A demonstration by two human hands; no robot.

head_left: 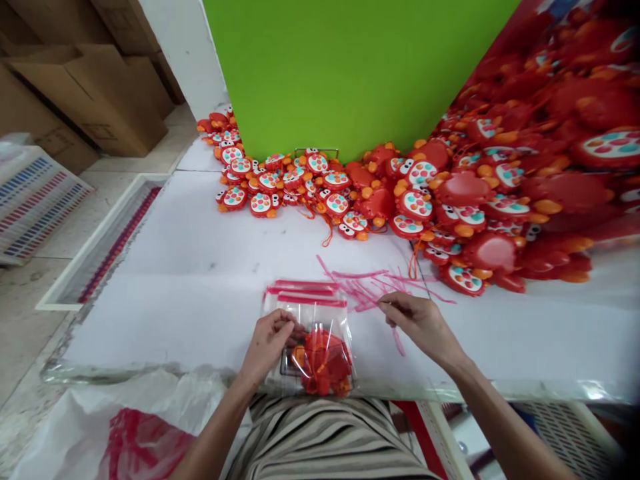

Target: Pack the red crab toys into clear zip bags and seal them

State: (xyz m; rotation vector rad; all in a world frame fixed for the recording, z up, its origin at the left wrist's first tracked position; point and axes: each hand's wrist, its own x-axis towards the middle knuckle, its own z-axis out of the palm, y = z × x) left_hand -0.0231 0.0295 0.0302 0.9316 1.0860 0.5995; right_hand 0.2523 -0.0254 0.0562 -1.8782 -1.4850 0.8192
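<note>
Clear plastic bags [309, 301] with pink-red top strips lie stacked at the table's front edge. Inside the top bag shows a red toy [327, 360] with orange parts. My left hand [273, 340] is at the bag's left side, its fingers curled together over the plastic; whether they pinch the film is too small to tell. To the right, my right hand [413, 320] has thumb and forefinger pressed together beside a loose pile of thin pink strips [365, 290]. A strip hangs below its fingertips.
Many red crab-like toys [417, 205] are heaped along the back and right of the white table [170, 267], before a green panel [350, 73]. Cardboard boxes [100, 100] and a striped basket [35, 200] stand left. A white bag [150, 400] hangs at front left.
</note>
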